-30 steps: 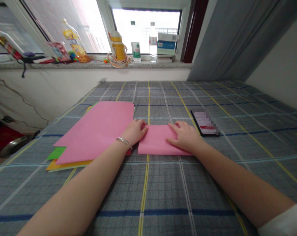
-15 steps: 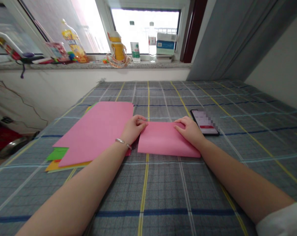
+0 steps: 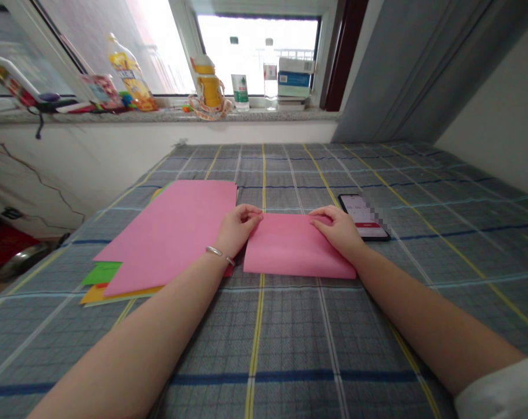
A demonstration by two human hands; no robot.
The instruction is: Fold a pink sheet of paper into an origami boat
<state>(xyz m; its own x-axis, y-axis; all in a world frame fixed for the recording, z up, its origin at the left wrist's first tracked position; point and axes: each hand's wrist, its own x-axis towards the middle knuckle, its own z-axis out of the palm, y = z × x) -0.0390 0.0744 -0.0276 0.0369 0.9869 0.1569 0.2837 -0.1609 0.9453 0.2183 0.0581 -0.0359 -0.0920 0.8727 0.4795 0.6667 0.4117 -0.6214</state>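
A sheet of pink paper lies before me, bent over on itself, with a rounded bend along its near side. At its far left corner my left hand pinches the edge between thumb and fingers. My right hand grips the far right part of the same sheet, thumb on top. Both hands are closed on the paper. Left of it rests a stack of coloured paper, pink on top with green and orange sheets showing beneath; my left wrist, wearing a silver bracelet, passes over its right edge.
A phone with a lit screen lies just beyond my right hand. The surface is covered by a grey plaid cloth. Along the windowsill stand a yellow drink bottle, a yellow flask, a tube and stacked boxes.
The far edge of the folded pink paper sits very slightly higher in view. Both hands keep nearly the same place and grip.
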